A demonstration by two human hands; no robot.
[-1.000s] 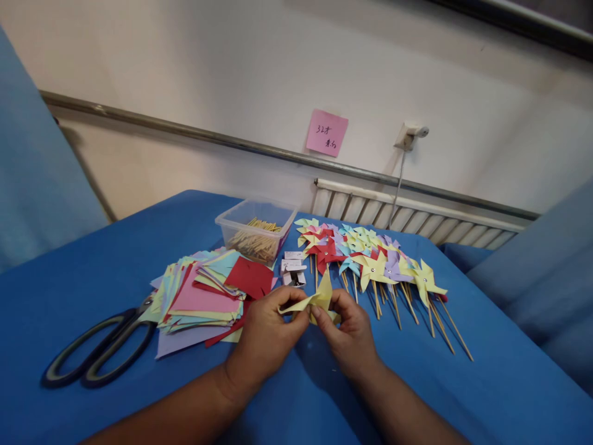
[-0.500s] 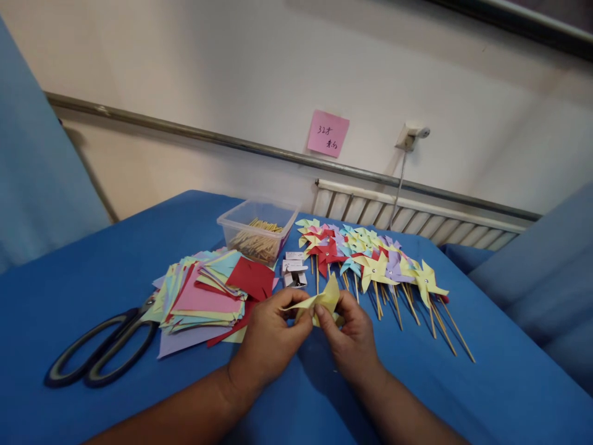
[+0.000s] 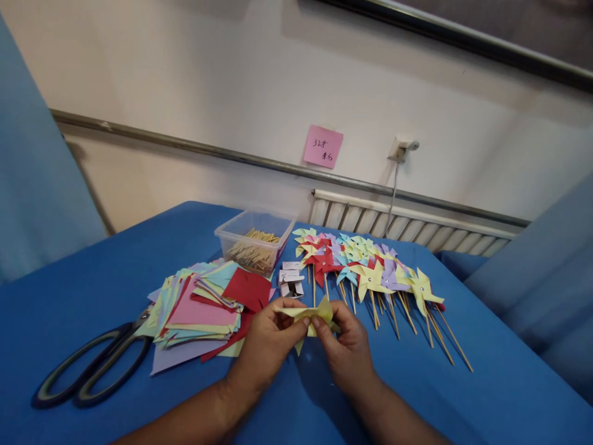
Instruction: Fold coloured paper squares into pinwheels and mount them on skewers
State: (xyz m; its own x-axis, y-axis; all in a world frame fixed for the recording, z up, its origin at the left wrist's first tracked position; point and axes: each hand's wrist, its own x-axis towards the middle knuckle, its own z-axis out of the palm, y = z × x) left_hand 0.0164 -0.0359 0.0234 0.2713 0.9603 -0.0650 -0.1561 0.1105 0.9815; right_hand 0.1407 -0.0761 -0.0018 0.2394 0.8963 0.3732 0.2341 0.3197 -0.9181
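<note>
Between my two hands is a yellow paper pinwheel (image 3: 323, 311), held just above the blue table with its folded points sticking out. My left hand (image 3: 267, 337) pinches its left side, thumb near the centre. From the right, my right hand (image 3: 346, 346) grips it, its thumb meeting the left one at the middle. My fingertips hide the pinwheel's centre. Just beyond the hands stands a small open white box (image 3: 291, 284) with dark contents. To the left lies a stack of coloured paper squares (image 3: 201, 309), a red slit sheet (image 3: 249, 288) on it.
Large scissors (image 3: 104, 355) lie left of the paper. A clear plastic tub (image 3: 252, 232) holds many thin sticks (image 3: 257, 247). Several pinwheels on sticks (image 3: 370, 278) cover the back right. Behind the blue table (image 3: 491, 395) are a radiator (image 3: 352, 213) and a wall with a pink note (image 3: 323, 146).
The view has tilted slightly, so the table sits a little lower. My hands still hold the yellow pinwheel, whose upper point stands lower and another point now shows below my thumbs.
</note>
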